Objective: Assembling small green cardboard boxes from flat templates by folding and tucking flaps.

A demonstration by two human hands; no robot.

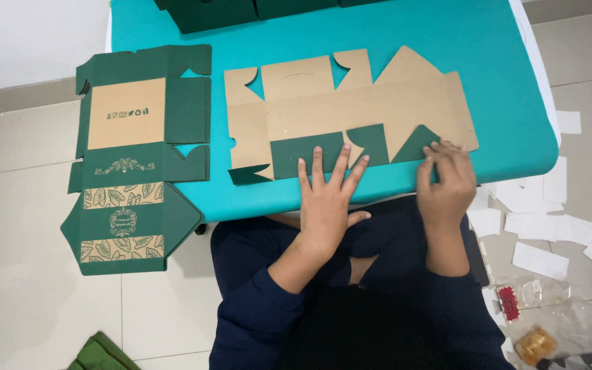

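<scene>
Now, left hand (329, 199): we pressed it flat, fingers spread, on the folded green flaps of the brown box blank (351, 109).
Right hand (447, 183): our fingers curled together, pinching the blank's near edge.
Box blank: it lay on the teal table (447, 34), under both hands.
Green printed blank (135, 157): well left of our left hand.
Paper strips (556, 226): floor, right of our right hand.

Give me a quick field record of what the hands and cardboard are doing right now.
left hand: flat, fingers spread, pressing the green folded flaps of the flat brown cardboard box blank
right hand: fingertips on the blank's right green flap at the near edge
surface: teal table, blank lying brown side up
beside it: second flat box blank, green with leaf print, overhanging the table's left edge
floor: white paper slips at right
</scene>
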